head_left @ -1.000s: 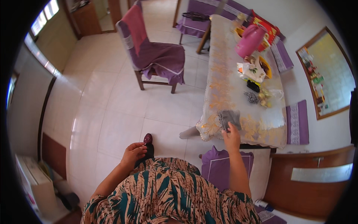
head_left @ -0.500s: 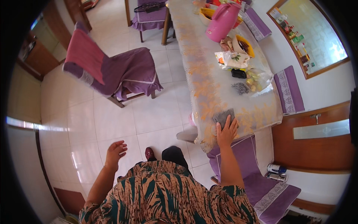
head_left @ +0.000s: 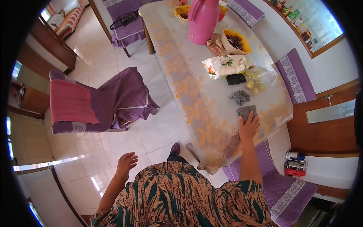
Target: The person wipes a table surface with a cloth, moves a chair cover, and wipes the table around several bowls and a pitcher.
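Observation:
My right hand (head_left: pixel 249 127) presses a folded grey cloth (head_left: pixel 247 112) against the table's patterned cover, holding it between thumb and fingers. Just beyond the cloth lies a silvery wire scouring pad (head_left: pixel 239 97). Farther back are a black object (head_left: pixel 236 79), a clear bag of yellow-green fruit (head_left: pixel 253 83) and a white pack of tissues or wipes (head_left: pixel 224 65). My left hand (head_left: pixel 126 164) hangs in the air over the floor, left of the table, its fingers slightly curled and apart, with nothing in it.
A pink thermos jug (head_left: pixel 204 22) and a yellow-rimmed bowl of dark fruit (head_left: pixel 236 41) stand farther along the table (head_left: pixel 211 102). Purple-covered chairs surround it: one on the left (head_left: pixel 124 94), another at the near right (head_left: pixel 272 181). A wooden door (head_left: pixel 321 132) is at the right.
My right hand and the grey cloth have moved right and farther in, close to the scouring pad. The whole view has shifted and turned. My left hand still hangs free.

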Action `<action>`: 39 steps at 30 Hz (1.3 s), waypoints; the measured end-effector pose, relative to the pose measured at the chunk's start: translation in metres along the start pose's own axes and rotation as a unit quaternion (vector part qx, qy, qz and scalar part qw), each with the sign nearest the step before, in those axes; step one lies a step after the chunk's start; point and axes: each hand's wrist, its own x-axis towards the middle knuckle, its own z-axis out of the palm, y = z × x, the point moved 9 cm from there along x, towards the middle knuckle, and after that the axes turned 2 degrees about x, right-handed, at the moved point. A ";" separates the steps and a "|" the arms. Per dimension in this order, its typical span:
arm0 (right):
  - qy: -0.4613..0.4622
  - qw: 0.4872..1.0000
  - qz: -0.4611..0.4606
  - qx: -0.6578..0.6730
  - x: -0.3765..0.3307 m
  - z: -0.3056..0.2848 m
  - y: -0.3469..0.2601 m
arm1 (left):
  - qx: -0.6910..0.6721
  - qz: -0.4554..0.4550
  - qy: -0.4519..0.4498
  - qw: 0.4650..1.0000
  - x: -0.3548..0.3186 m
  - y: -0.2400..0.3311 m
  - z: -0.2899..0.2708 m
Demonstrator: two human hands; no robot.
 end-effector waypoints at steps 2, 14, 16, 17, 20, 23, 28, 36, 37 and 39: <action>-0.007 0.997 0.031 -0.075 0.014 0.000 0.012 | -0.011 0.017 -0.007 1.000 0.012 0.019 0.012; 0.008 0.994 -0.030 0.109 -0.034 -0.027 -0.032 | 0.106 -0.023 -0.148 0.983 0.073 0.085 0.097; -0.007 0.992 -0.034 0.119 -0.064 -0.038 -0.050 | 0.128 -0.008 -0.176 0.976 0.094 0.103 0.111; -0.013 0.991 -0.031 0.126 -0.081 -0.043 -0.059 | 0.133 0.003 -0.174 0.976 0.105 0.116 0.116; -0.039 0.989 -0.005 0.143 -0.136 -0.057 -0.088 | 0.164 0.136 -0.196 0.957 0.147 0.161 0.130; -0.064 0.985 0.051 0.152 -0.182 -0.064 -0.113 | 0.148 0.317 -0.208 0.913 0.163 0.230 0.155; -0.046 0.978 0.165 0.119 -0.212 -0.069 -0.127 | 0.294 0.545 -0.204 0.758 0.130 0.316 0.227; 0.029 0.959 0.267 0.090 -0.173 -0.064 -0.097 | 0.439 0.674 -0.023 0.593 0.169 0.351 0.312; 0.038 0.959 0.270 0.082 -0.162 -0.063 -0.088 | 0.465 0.654 0.002 0.597 0.178 0.348 0.314; 0.051 0.960 0.267 0.070 -0.141 -0.058 -0.065 | 0.497 0.639 0.018 0.586 0.177 0.342 0.320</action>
